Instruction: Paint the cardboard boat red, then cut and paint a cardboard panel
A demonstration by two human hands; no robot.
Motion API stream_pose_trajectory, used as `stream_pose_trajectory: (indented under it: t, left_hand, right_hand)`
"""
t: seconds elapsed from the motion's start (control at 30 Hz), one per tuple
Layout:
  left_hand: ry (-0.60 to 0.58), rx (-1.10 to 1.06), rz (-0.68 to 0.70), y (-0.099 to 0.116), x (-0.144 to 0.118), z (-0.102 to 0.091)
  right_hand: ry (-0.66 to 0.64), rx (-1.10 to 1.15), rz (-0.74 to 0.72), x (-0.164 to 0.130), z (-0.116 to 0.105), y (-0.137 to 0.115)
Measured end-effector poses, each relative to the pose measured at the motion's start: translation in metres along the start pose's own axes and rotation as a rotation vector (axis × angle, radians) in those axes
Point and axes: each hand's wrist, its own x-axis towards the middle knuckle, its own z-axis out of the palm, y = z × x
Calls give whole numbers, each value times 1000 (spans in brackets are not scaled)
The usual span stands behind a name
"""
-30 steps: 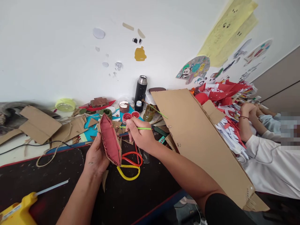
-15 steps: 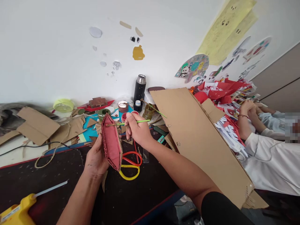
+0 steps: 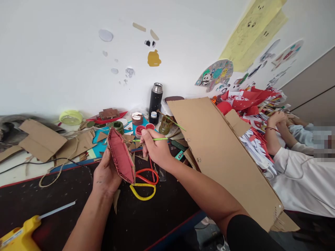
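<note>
the left hand is cupping a boat-shaped cardboard piece from behind and below, its fingers closed around the back so the red-painted face is tilting up toward the camera and toward the brush. holding it off the bench this way is keeping the wet face clear of the clutter and giving the other hand a steady surface. the right hand is pinching a thin green paintbrush in a pencil grip, fingers shut tight on the shaft, with the bristle end reaching left to the upper rim of the cardboard piece; whether the tip is touching the rim i cannot tell.

two small open pots of red paint are sitting just behind the hands, near enough for dipping. red and yellow scissors are lying flat on the dark bench right under the cardboard piece. a black flask is standing upright against the wall.

room is tight on the right: a large cardboard sheet is leaning close along the right forearm, and another person's white sleeve is lying beyond it. to the left the bench is more open, with only a cord and brown scraps. a yellow glue gun is resting at the near left corner, well apart from both hands.
</note>
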Motion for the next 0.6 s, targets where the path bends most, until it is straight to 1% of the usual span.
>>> stream_pose_trajectory:
  t: [0.1,0.2,0.37,0.47,0.6]
  left_hand:
    - [29,39,0,-1,-5,8]
    - [15,48,5,-2,-9,13]
    - [-31,61,-7,-3,-8,10]
    - [-24,73,-15,-4,-8,9]
    - [-11,88,-5,-5,-12,16]
  right_hand:
    - [9,17,20,2,-2,0]
    - [9,12,14,4,-2,0]
    - [7,69,56,6,0,1]
    - [0,129,95,6,2,2]
    - [26,151,132,6,1,5]
